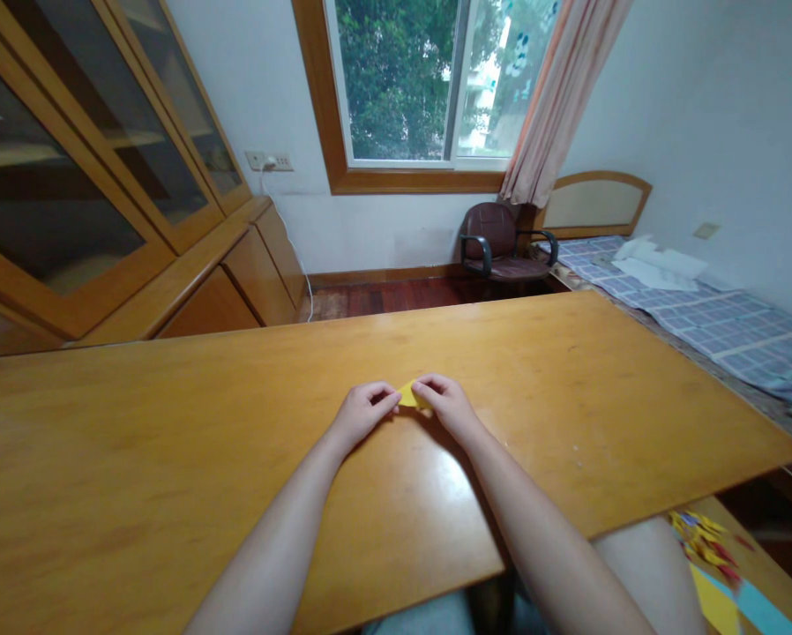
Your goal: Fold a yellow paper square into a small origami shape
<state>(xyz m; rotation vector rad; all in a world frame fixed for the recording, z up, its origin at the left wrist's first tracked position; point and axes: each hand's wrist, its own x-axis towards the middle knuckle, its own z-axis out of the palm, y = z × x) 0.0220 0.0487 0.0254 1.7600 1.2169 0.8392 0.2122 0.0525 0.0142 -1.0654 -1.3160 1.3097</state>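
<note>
A small piece of folded yellow paper (407, 396) is held just above the wooden table, between my two hands. My left hand (368, 411) pinches its left end between thumb and fingers. On the other side, my right hand (446, 404) grips the right end, with the thumb lying over the paper. Much of the paper is hidden behind the fingers, so its full folded shape cannot be made out.
The wooden table (171, 441) spreads out on both sides. At lower right, yellow and blue paper sheets (717, 600) and a pile of small colourful pieces (704, 538) lie on a lower surface. Beyond stand an office chair (495, 238), a bed (720, 326) and a glass-door cabinet (105, 159).
</note>
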